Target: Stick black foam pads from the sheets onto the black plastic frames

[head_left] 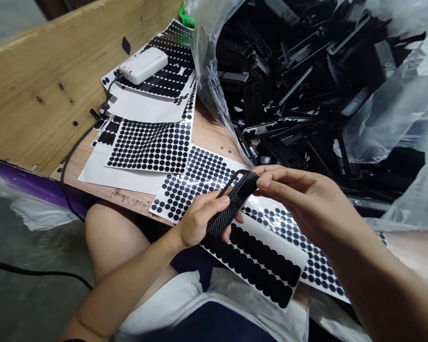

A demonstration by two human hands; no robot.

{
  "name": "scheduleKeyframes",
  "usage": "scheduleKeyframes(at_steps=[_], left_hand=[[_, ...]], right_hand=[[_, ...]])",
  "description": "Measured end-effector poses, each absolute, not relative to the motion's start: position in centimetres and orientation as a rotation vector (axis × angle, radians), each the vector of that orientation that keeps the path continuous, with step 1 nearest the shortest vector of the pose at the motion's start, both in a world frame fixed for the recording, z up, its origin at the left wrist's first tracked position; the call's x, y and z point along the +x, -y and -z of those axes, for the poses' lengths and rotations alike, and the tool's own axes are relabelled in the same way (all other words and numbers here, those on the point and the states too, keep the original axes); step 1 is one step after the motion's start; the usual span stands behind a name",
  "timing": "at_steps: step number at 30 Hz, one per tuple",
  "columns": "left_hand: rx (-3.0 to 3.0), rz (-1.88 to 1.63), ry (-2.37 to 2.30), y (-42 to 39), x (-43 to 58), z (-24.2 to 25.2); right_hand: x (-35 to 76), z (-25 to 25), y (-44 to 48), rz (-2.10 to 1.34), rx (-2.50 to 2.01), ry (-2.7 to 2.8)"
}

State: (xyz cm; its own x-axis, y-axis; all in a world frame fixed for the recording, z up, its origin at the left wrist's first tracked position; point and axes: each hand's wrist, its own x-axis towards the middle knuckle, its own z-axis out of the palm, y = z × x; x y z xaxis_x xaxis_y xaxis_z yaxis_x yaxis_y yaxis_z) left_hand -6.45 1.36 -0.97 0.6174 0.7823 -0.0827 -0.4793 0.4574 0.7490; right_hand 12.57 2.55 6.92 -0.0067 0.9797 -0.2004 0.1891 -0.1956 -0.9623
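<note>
In the head view, we hold the ridged black part slantwise between our hands, its lower end wrapped by our left hand. Our right hand pinches its upper end, above the large-dot sheet (black circles in rows).

Part before bag | sheet stack left (device on top)

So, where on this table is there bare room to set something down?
Bare wood shows between the dotted sheets and plastic bag, and narrowly along the white sheet's near edge. More sheets crowd beneath left hand and right hand.
</note>
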Motion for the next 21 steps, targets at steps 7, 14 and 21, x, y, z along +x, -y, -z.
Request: scheduleKeyframes(at_steps=[7, 14, 21], left_hand=[[0.753, -0.812, -0.448, -1.31, -6.47, 1.03], [0.766, -0.819, -0.442, -1.32, -6.47, 0.89], [0.779, -0.801, -0.469, -1.25, -6.5, 0.75]], right_hand=[[12.94, -6.44, -2.4, -1.219, -1.477, 1.339], [12.64, -6.72, -2.21, -1.104, -1.491, 1.422], [12.12, -7.42, -2.0, -0.963, -1.505, 1.526]])
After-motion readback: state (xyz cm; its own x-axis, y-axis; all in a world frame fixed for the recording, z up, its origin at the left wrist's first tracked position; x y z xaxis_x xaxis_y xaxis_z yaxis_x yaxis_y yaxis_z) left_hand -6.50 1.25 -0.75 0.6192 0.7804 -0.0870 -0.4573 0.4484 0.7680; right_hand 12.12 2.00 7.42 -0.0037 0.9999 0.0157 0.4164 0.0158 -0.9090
